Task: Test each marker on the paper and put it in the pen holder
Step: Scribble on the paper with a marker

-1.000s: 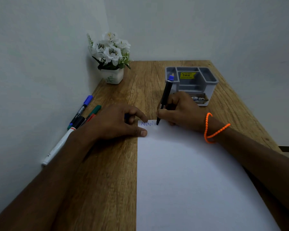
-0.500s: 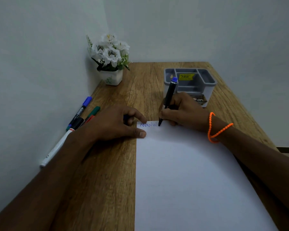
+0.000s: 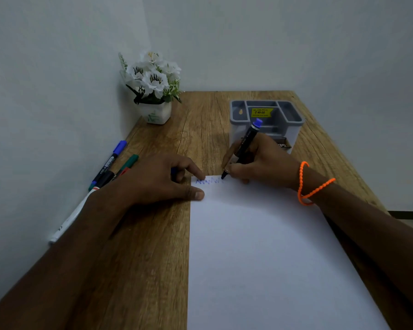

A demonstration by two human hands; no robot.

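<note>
Longer scribble [image 3: 209, 181] on wooden table [image 3: 153, 258]

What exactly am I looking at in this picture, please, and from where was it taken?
There is no machine: a camera worn on a person's head looks down at their two bare hands. The right hand grips a blue marker, drawing a zigzag on white paper. The left hand steadies the paper's corner with its fingers. On the wooden desk stand a grey pen holder and a flower pot; more markers lie by the wall.
</note>
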